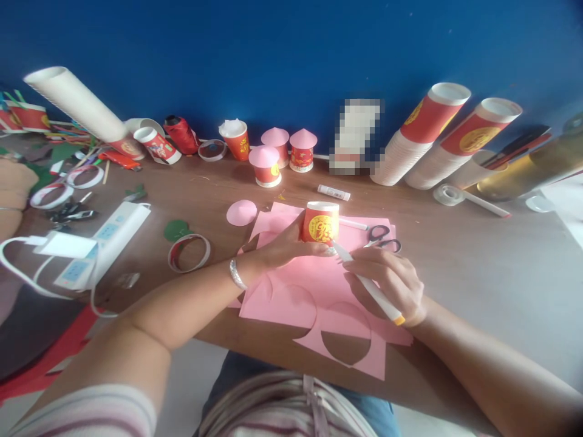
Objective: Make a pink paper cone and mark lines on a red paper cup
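Observation:
My left hand (pixel 296 243) is closed round a short red paper cup (pixel 320 223) with a white rim and a yellow round print. It holds the cup upright over the pink paper. My right hand (pixel 389 276) grips a white marker pen (pixel 376 296) with an orange end. The pen's other end points at the cup's lower edge, close to my left thumb; contact there is hard to make out. Beneath both hands lie pink paper sheets (pixel 286 303) with round cut-outs. Black-handled scissors (pixel 379 233) rest on them behind my right hand.
Paper cups with pink cone tops (pixel 265 167) stand at the back. Tall cup stacks (pixel 423 133) lean at the right. A glue stick (pixel 334 192), a pink cone (pixel 242 213), a tape roll (pixel 189 252) and a power strip (pixel 102 246) lie around. Part of another person shows at the left edge.

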`<state>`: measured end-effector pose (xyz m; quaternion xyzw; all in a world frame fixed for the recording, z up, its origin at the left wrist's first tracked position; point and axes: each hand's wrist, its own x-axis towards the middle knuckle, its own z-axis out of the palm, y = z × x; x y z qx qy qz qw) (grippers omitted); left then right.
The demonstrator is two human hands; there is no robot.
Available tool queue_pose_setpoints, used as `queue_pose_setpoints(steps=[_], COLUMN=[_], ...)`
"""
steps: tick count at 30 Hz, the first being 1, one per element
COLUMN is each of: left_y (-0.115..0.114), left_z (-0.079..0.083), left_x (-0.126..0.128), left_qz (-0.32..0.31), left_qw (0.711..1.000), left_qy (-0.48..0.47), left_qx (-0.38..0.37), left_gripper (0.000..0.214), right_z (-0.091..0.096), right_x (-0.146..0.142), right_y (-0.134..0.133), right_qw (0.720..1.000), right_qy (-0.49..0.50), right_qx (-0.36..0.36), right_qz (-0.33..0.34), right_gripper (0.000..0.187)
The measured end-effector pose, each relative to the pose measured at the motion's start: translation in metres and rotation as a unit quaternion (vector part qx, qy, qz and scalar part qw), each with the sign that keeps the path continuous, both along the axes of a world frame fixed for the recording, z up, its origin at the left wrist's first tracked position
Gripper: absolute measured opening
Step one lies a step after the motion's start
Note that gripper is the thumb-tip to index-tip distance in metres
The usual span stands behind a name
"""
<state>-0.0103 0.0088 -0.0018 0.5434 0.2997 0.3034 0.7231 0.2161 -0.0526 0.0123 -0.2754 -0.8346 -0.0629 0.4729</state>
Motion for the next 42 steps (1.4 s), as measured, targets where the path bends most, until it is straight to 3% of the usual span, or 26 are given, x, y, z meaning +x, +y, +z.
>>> queue_pose_setpoints(steps=[7, 13, 17, 20, 27, 32, 37, 42], left_y=[-0.001, -0.001, 0.0, 0.003, 0.006, 0.009, 0.011, 0.01], left_z=[-0.008, -0.01, 0.002, 0.008, -0.003, -0.006, -0.007, -0.009], left_x=[0.005, 0.004, 0.003, 0.002, -0.003, -0.002, 0.0, 0.0], left_qz=[0.019, 0.024, 0.028, -0.015, -0.056, -0.02, -0.033, -0.034], left_qw=[0.995, 0.994, 0.998, 1.0, 0.989, 0.987, 0.985, 0.985], left_qy=[0.028, 0.017, 0.015, -0.022, -0.118, -0.137, -0.152, -0.156], left_qx=[0.091, 0.104, 0.062, 0.01, -0.065, -0.083, -0.072, -0.063], left_gripper=[0.061, 0.06, 0.06, 0.046, 0.042, 0.05, 0.053, 0.042], right_z=[-0.002, -0.003, -0.004, -0.008, -0.014, -0.015, -0.015, -0.014], right_x=[0.0, 0.002, 0.004, 0.006, 0.011, 0.015, 0.015, 0.011], right_y=[0.001, 0.003, 0.003, 0.004, 0.012, 0.014, 0.013, 0.012], right_qw=[1.0, 0.997, 0.998, 1.0, 0.997, 0.997, 0.998, 0.996], right_qy=[-0.01, -0.058, -0.037, -0.006, -0.034, -0.035, -0.034, -0.077], right_qx=[0.023, 0.051, 0.041, 0.02, 0.006, -0.033, -0.007, 0.028], right_qz=[-0.017, 0.016, 0.007, -0.02, -0.065, -0.064, -0.054, -0.022], right_gripper=[0.027, 0.022, 0.029, 0.037, 0.039, 0.042, 0.046, 0.045])
